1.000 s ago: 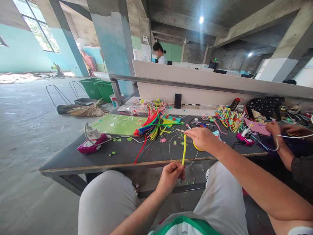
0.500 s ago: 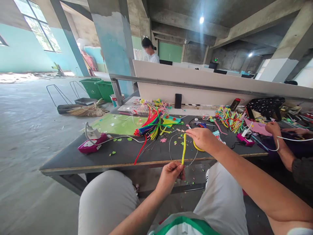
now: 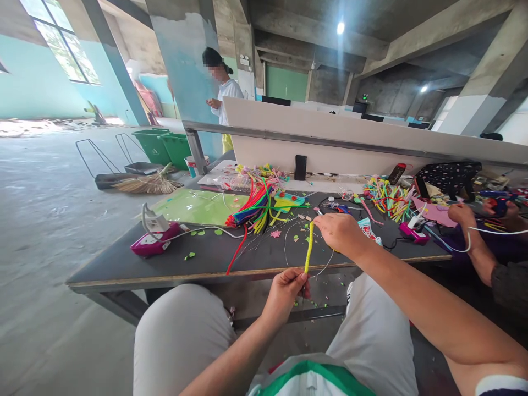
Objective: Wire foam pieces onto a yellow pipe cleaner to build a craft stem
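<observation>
A yellow pipe cleaner (image 3: 309, 248), apparently wound thickly along its length, stands nearly upright between my hands at the table's front edge. My left hand (image 3: 289, 287) pinches its lower end over my lap. With fingertips closed, my right hand (image 3: 337, 232) grips the top end above the table. A thin wire (image 3: 329, 263) loops down beside the yellow length; where it attaches is hidden by my fingers. Behind my hands lies a bundle of coloured pipe cleaners (image 3: 258, 206), with one red pipe cleaner (image 3: 236, 252) hanging toward the edge.
The dark table (image 3: 111, 270) carries a magenta power strip (image 3: 154, 242), a green sheet (image 3: 185, 208), a black phone (image 3: 300, 167) and paper scraps. Another pile of pipe cleaners (image 3: 388, 197) is at right. A co-worker's hand (image 3: 462, 214) is farther right; a person (image 3: 226, 91) stands behind the partition.
Both hands keep their hold on the yellow pipe cleaner, having shifted only slightly. The yellow loop below my right hand is now mostly hidden. The person behind the partition has moved left.
</observation>
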### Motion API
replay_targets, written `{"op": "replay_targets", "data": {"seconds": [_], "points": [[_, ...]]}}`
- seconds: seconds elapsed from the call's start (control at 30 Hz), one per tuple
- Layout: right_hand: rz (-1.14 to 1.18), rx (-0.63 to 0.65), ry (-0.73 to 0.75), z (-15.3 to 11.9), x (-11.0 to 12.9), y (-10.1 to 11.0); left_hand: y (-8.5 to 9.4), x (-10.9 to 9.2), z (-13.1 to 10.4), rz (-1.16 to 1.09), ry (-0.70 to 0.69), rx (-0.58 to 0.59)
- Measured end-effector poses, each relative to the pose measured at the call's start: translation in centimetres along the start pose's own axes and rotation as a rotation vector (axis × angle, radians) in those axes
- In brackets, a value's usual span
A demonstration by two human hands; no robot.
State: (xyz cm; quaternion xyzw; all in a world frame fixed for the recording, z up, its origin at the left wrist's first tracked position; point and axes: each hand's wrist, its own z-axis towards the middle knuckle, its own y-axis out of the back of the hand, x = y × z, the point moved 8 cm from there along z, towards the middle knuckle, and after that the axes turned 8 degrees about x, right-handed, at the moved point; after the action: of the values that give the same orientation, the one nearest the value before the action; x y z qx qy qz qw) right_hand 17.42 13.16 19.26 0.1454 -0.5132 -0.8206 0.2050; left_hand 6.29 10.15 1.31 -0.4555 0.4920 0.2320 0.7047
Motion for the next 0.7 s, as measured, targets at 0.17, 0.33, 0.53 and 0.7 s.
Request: {"op": "replay_targets", "data": {"seconds": [0.17, 0.33, 0.53, 0.7], "points": [[0.727, -0.22, -0.253, -2.6, -1.8, -1.3, 1.2, -0.7, 0.2, -0.077, 0.007, -0.05], [1.263, -0.175, -0.518, -7.8, 1.7, -8.7, 2.8, -1.8, 0.3, -0.194, -0.044, -0.116], [1.48, -0.075, -0.522, -8.2, 6.2, -13.3, 3.3, -2.4, 0.2, -0.188, -0.078, -0.164], [1.606, -0.12, -0.579, -7.8, 6.4, -14.0, 3.1, -2.6, 0.1, -0.177, -0.056, -0.131]]}}
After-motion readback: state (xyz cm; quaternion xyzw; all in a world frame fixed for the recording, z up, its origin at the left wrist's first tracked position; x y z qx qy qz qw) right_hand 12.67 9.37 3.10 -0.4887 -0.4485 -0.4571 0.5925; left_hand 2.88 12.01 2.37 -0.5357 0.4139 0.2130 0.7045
